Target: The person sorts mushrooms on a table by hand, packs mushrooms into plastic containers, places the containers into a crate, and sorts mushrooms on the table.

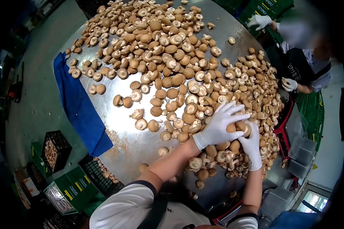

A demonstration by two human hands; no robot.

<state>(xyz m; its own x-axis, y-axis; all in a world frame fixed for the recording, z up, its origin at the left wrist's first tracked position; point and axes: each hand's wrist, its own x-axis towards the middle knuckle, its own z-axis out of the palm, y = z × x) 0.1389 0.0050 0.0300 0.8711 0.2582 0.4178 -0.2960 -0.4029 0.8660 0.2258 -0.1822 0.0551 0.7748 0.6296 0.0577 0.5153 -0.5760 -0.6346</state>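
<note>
Brown shiitake mushrooms (172, 49) lie heaped over a metal table (114, 114). In the right part of the pile, my gloved left hand (219, 124) curves over a couple of mushrooms (231, 128), its thumb and fingers on either side of them. Close against it, my gloved right hand (251, 147) has its fingers around a mushroom (247, 130) at the same spot. My right palm is partly turned away, so anything deeper in it is hidden. More mushrooms (218, 156) lie just below both hands.
A blue cloth (80, 110) hangs along the table's left edge. Crates of mushrooms, one black (56, 150), stand on the floor at left. Across the table is a co-worker (304, 63) in white gloves. Clear plastic boxes (302, 152) sit at right, beside a red-edged tray (282, 133).
</note>
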